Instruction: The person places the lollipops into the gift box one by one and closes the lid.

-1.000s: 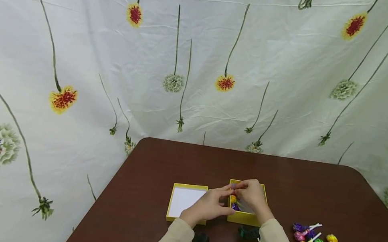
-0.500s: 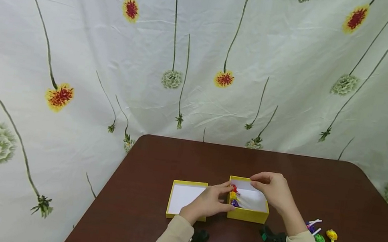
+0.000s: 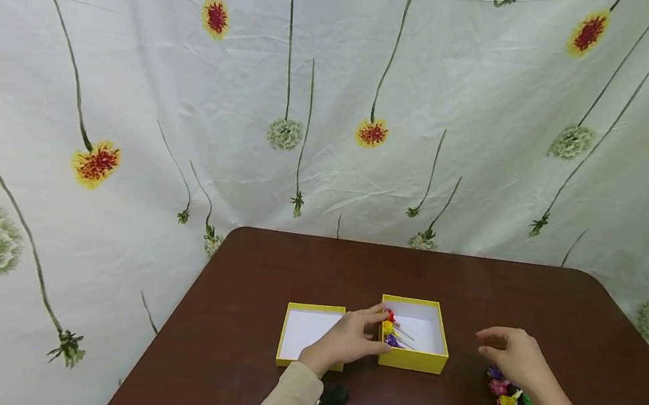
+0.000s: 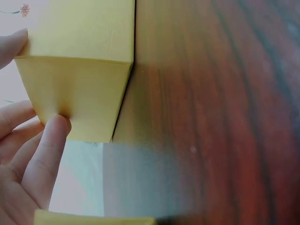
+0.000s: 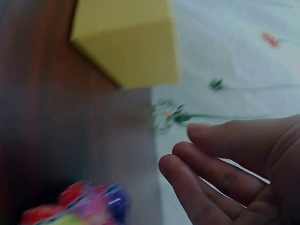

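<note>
My left hand (image 3: 347,340) holds the left side of the yellow box (image 3: 413,361), thumb by its front corner and fingers farther back. In the left wrist view, a fingertip of the left hand (image 4: 35,154) presses on the wall of the yellow box (image 4: 84,93). Inside lie a red lollipop (image 3: 390,316), a yellow one (image 3: 387,328) and a purple one (image 3: 392,340), sticks pointing right. Right of the box, my empty right hand (image 3: 524,362) hovers with loosely bent fingers above and behind several lollipops (image 3: 498,387). The right wrist view shows the right hand (image 5: 234,168) with fingertips apart.
A shallow yellow lid (image 3: 305,332) with a white inside lies left of the box, partly behind my left hand. Dark devices sit at both wrists. The brown table (image 3: 292,266) ends against a flower-printed cloth (image 3: 242,84).
My right hand has left the box, moving right to the loose lollipops. A red lollipop now shows plainly in the box. The left hand has stayed at the box.
</note>
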{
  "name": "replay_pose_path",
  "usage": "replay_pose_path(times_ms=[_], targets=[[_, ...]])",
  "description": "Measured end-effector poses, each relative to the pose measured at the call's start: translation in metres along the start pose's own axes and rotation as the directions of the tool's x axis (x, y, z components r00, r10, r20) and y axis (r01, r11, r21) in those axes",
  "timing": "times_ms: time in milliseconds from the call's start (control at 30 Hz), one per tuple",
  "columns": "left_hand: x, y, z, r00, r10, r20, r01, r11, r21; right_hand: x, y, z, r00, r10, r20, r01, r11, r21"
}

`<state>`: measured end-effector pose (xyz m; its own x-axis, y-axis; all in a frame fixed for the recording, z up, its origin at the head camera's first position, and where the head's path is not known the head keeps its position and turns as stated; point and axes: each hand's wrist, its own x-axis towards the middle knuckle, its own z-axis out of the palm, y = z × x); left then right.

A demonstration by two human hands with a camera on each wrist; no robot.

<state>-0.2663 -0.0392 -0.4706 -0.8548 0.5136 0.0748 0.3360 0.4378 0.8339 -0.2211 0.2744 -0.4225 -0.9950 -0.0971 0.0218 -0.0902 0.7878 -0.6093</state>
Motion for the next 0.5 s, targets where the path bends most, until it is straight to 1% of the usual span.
replay_pose_path(times_ms=[100, 200, 333, 400, 500], targets=[[0.0, -0.001, 0.001, 1.0, -0.005, 0.002, 0.005, 1.0, -0.003, -0.002, 0.018, 0.002, 0.997, 0.043, 0.058, -0.043, 0.999, 0.002], [0.0, -0.003, 0.002, 1.0, -0.006, 0.0, 0.006, 1.0, 0.001, -0.003, 0.029, 0.005, 0.995, 0.071, 0.076, -0.071, 0.997, -0.006], [0.0, -0.003, 0.002, 1.0, -0.012, -0.005, 0.012, 1.0, -0.001, -0.002, 0.034, 0.005, 0.994, 0.078, 0.079, -0.074, 0.996, -0.059], [0.0, -0.003, 0.001, 1.0, -0.014, -0.006, 0.014, 1.0, -0.001, -0.002, 0.036, 0.005, 0.992, 0.076, 0.1, -0.069, 0.995, -0.077], [0.0, -0.002, 0.0, 1.0, -0.015, -0.006, 0.015, 1.0, -0.001, -0.002, 0.036, 0.005, 0.987, 0.093, 0.133, -0.085, 0.994, -0.063]])
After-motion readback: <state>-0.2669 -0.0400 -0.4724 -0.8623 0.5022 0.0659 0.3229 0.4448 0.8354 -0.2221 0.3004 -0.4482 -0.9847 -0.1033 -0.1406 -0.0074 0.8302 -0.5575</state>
